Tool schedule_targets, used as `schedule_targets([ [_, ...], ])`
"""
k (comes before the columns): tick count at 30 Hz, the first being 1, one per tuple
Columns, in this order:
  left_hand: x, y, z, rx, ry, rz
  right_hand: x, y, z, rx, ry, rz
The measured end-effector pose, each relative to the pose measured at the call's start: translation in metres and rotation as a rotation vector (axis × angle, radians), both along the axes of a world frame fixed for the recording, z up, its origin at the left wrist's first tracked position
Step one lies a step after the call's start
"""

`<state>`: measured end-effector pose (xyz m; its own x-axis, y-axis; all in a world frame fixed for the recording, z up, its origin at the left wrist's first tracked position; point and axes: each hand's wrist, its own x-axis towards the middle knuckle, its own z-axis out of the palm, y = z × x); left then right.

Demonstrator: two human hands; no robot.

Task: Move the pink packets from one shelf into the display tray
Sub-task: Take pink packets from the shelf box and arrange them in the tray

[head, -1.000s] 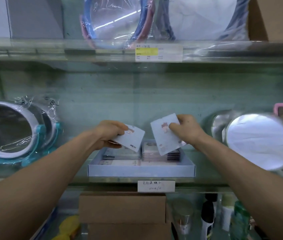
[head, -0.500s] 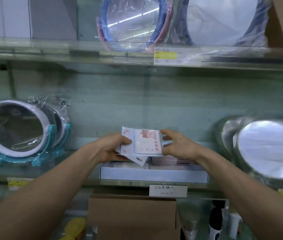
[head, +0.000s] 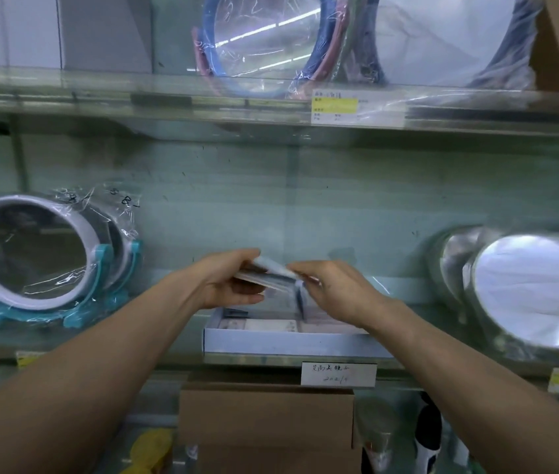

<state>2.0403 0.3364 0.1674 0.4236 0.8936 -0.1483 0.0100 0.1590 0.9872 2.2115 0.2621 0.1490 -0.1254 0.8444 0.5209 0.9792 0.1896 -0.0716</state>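
Two hands, one stack: both bare hands hold a thin stack of flat plastic-wrapped packets (head: 266,276) above the tray; motion blur hides the packets' colour and count.
Left hand: the left hand (head: 233,282) grips the stack's left end, thumb on top and fingers curled beneath, pressed onto it.
Right hand: the right hand (head: 334,292) meets the stack's right end with its fingertips (head: 293,268) pinched on the edge; a further blurred packet seems to hang edge-on below its fingers.
Stack position: held roughly flat, tilted slightly down to the right, over the tray's middle and not touching it.
Tray: a shallow white cardboard display tray (head: 291,343) sits at the front of the middle glass shelf (head: 107,350), with more flat packets lying inside, some pinkish on the right.
Label: a handwritten white paper tag (head: 338,374) hangs on the shelf edge just below the tray.
Left of tray: a round white-rimmed mirror on a teal stand (head: 32,251), wrapped in clear plastic.
Right of tray: a round silver-rimmed mirror (head: 531,289), blurred.
Below: a brown cardboard box (head: 266,415) on the lower shelf.
Above: plastic-wrapped blue and red hoops (head: 264,46) on the upper shelf, beside a yellow-and-white price label (head: 336,106).
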Motion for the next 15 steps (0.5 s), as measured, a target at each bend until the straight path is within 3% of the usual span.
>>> schedule_targets([
  [4, -0.011, 0.009, 0.002, 0.126, 0.071, 0.146, 0.004, 0.010, 0.006, 0.080, -0.127, -0.180],
  [10, -0.028, 0.024, 0.006, 0.300, -0.001, 0.413, -0.019, 0.017, 0.001, -0.017, -0.403, -0.252],
  [15, -0.033, 0.027, 0.004, 0.313, 0.004, 0.311, -0.028, 0.045, -0.010, -0.159, -0.358, -0.189],
])
